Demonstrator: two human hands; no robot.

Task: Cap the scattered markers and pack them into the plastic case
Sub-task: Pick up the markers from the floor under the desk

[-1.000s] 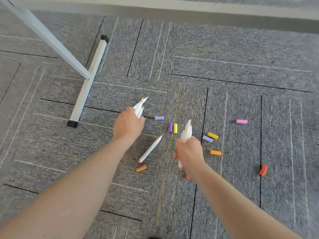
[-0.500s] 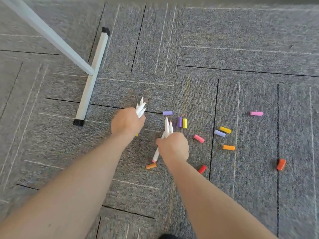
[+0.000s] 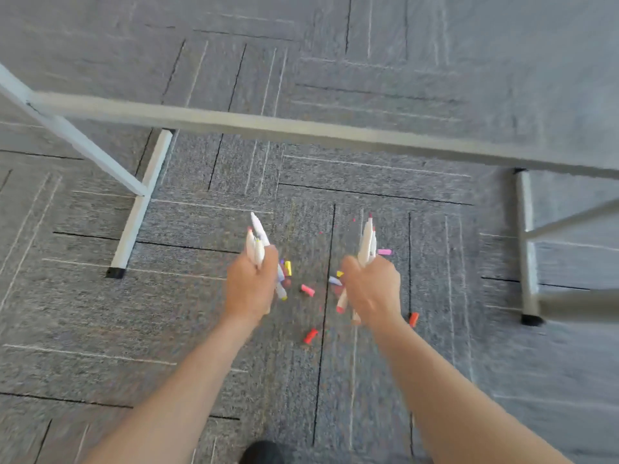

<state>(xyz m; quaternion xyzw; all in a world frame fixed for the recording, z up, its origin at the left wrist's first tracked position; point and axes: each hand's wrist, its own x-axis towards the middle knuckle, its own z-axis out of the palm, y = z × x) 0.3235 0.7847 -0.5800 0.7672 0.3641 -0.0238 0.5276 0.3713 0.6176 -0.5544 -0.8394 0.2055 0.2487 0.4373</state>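
Note:
My left hand [image 3: 250, 285] grips a bunch of white uncapped markers [image 3: 257, 239], tips pointing up and away. My right hand [image 3: 371, 289] grips another bunch of white markers [image 3: 366, 242], their lower ends sticking out below the fist. Loose coloured caps lie on the grey carpet between and below my hands: a pink cap [image 3: 307, 290], a red cap [image 3: 310, 335], an orange-red cap [image 3: 413, 319], a pink cap [image 3: 384, 252], a yellow cap [image 3: 287, 267] and a lilac cap [image 3: 335, 280]. No plastic case is in view.
A grey table edge [image 3: 301, 128] crosses the upper view. Its white leg and floor bar [image 3: 140, 205] stand at the left, another leg frame [image 3: 527, 249] at the right. A dark shoe tip [image 3: 263, 453] shows at the bottom. The floor is grey carpet tile.
My right hand has lifted with its markers and moved right, away from the left hand. The marker that lay on the carpet is gone. My view has pulled back and up, showing the table edge.

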